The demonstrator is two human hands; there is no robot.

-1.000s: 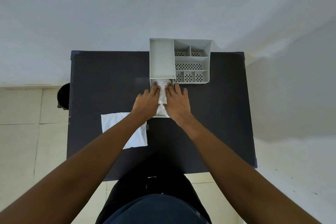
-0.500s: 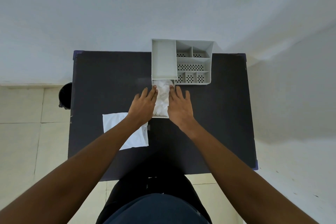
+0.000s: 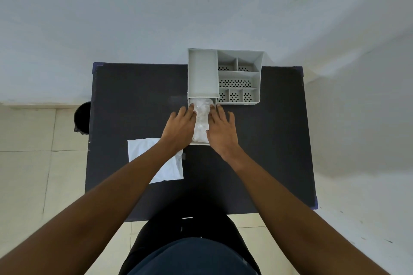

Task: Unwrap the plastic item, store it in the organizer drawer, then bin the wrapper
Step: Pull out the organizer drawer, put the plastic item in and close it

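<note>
Grey plastic organizer point(image 3: 225, 76) sits at far edge of black counter point(image 3: 134, 100), its drawer point(image 3: 191, 105) pulled out toward the person. Crinkly clear plastic item point(image 3: 201, 116) lies inside the drawer, filling most of it. Left hand point(image 3: 180, 127) lies flat over the drawer's left wall, right hand point(image 3: 221, 129) over its right wall; fingers point(image 3: 190, 112) extended, not clenched, tips touching the item's edges, likely tucking it below the rim so the drawer can slide shut. No grip on anything as far as visible.

White wrapper point(image 3: 154, 158) lies flat on the counter, nearer the person and left of the drawer, partly under the left forearm; not binned yet. Dark round bin point(image 3: 82, 118) stands on the floor, left of the counter, level with the drawer.

Versus half a second ago: hands in nearly the same spots, item and wrapper unmoved. A second ago both hands sat closer together, covering more of the item; they have spread since.
</note>
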